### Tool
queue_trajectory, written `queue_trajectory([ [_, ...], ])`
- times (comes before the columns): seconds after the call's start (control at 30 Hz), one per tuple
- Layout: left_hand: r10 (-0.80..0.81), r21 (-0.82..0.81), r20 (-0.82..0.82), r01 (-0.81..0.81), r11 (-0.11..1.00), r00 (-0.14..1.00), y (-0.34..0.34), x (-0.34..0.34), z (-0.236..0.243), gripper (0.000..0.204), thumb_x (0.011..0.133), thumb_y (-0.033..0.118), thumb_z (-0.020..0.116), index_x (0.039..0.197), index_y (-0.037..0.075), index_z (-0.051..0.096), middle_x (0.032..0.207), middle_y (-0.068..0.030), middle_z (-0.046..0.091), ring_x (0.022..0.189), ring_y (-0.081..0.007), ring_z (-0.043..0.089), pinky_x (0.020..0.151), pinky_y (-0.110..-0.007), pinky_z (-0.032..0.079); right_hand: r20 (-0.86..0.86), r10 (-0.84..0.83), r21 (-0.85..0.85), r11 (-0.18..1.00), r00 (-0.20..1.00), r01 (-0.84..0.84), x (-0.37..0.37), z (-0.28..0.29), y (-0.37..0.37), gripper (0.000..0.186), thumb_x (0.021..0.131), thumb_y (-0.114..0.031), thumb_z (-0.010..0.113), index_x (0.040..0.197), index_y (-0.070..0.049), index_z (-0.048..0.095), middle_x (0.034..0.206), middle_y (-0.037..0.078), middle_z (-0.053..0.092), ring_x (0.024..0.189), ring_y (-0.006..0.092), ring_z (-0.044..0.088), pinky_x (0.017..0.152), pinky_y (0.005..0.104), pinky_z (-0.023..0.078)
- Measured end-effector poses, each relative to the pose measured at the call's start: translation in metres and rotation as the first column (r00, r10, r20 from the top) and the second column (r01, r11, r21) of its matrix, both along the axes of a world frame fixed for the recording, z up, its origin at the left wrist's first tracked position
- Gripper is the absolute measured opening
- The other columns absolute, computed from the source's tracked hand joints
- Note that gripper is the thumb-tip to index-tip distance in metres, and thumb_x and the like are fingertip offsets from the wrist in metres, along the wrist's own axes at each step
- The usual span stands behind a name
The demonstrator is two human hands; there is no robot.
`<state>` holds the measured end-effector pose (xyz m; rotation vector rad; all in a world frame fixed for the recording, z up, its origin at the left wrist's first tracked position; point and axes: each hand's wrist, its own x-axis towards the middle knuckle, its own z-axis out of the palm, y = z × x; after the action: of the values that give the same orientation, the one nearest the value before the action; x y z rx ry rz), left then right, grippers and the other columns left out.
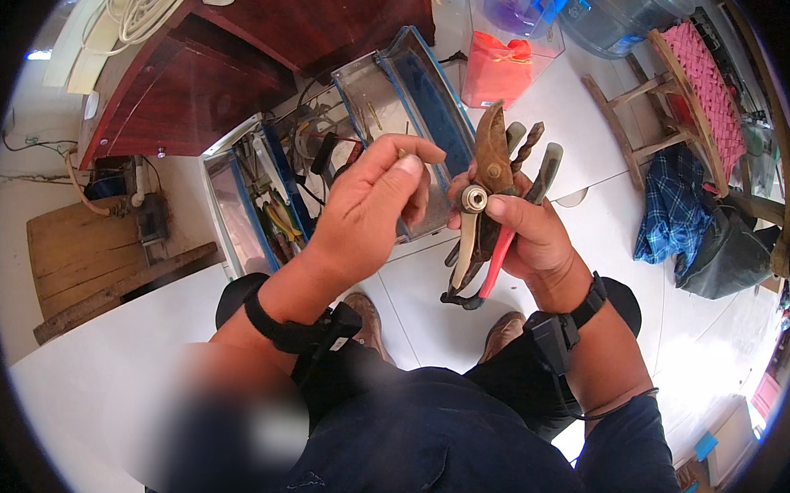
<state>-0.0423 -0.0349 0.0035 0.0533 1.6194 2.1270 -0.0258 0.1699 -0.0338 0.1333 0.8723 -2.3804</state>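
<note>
My right hand point(537, 231) grips a bundle of tools in front of me. In it are rusty pruning shears point(494, 149) with one red handle and one pale handle, their blades pointing away from me. A twisted drill bit point(528, 145) and a tool with a greenish-grey handle point(548, 169) stick out beside them. A round metal socket-like end point(474, 199) shows near my thumb. To the left, my left hand point(371, 193) has thumb and forefinger pinched together, apart from the bundle; a tiny pale tip shows between them, too small to name.
An open metal toolbox with blue-edged trays point(433, 89) lies beyond my left hand, holding pliers, cables and loose tools. Behind it stands a dark red cabinet point(190, 88). A clear bin with a red bag point(500, 70), a wooden stool with pink webbing point(701, 92) and plaid cloth point(674, 206) are farther right.
</note>
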Motion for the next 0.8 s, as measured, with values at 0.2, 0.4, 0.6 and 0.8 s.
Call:
queue_trajectory([
  [0.2, -0.053, -0.346, -0.522, -0.154, 0.925, 0.851, -0.007, -0.013, 0.005, 0.018, 0.096, 0.011, 0.053, 0.104, 0.002, 0.065, 0.087, -0.0016, 0.049, 0.078, -0.0093, 0.046, 0.069, -0.021, 0.037, -0.021, -0.049, 0.095, 0.994, 0.999, 0.051, -0.002, -0.001, -0.003, 0.051, 0.080, -0.019, 0.068, 0.124, -0.003, 0.046, 0.109, 0.014, 0.059, 0.093, 0.0239, 0.064, 0.085, 0.0347, 0.052],
  [0.4, -0.061, -0.305, -0.566, -0.140, 0.942, 0.822, -0.010, -0.012, 0.012, 0.015, 0.089, 0.005, 0.062, 0.103, 0.002, 0.067, 0.088, -0.0032, 0.054, 0.079, -0.0102, 0.049, 0.068, -0.022, 0.038, -0.035, -0.036, 0.174, 0.984, 0.999, 0.041, -0.003, 0.000, -0.003, 0.049, 0.081, -0.018, 0.068, 0.123, -0.002, 0.047, 0.109, 0.014, 0.058, 0.094, 0.0218, 0.062, 0.086, 0.0344, 0.050],
  [0.6, -0.155, -0.374, -0.613, -0.111, 0.921, 0.775, -0.008, -0.010, 0.010, 0.012, 0.090, 0.003, 0.061, 0.100, 0.001, 0.065, 0.093, -0.0063, 0.055, 0.084, -0.0121, 0.051, 0.074, -0.023, 0.041, -0.052, -0.059, 0.235, 0.969, 0.997, 0.070, -0.004, -0.001, -0.004, 0.047, 0.081, -0.017, 0.069, 0.120, 0.001, 0.049, 0.106, 0.012, 0.060, 0.093, 0.0207, 0.062, 0.087, 0.0341, 0.050],
  [0.8, -0.218, -0.436, -0.627, -0.105, 0.894, 0.748, -0.007, -0.009, 0.010, 0.012, 0.087, 0.002, 0.064, 0.099, 0.002, 0.065, 0.090, -0.0079, 0.057, 0.081, -0.0148, 0.054, 0.071, -0.024, 0.043, -0.082, -0.069, 0.311, 0.946, 0.994, 0.091, -0.004, 0.003, -0.005, 0.045, 0.082, -0.014, 0.068, 0.121, 0.001, 0.049, 0.105, 0.011, 0.061, 0.094, 0.0202, 0.061, 0.088, 0.0339, 0.049],
])
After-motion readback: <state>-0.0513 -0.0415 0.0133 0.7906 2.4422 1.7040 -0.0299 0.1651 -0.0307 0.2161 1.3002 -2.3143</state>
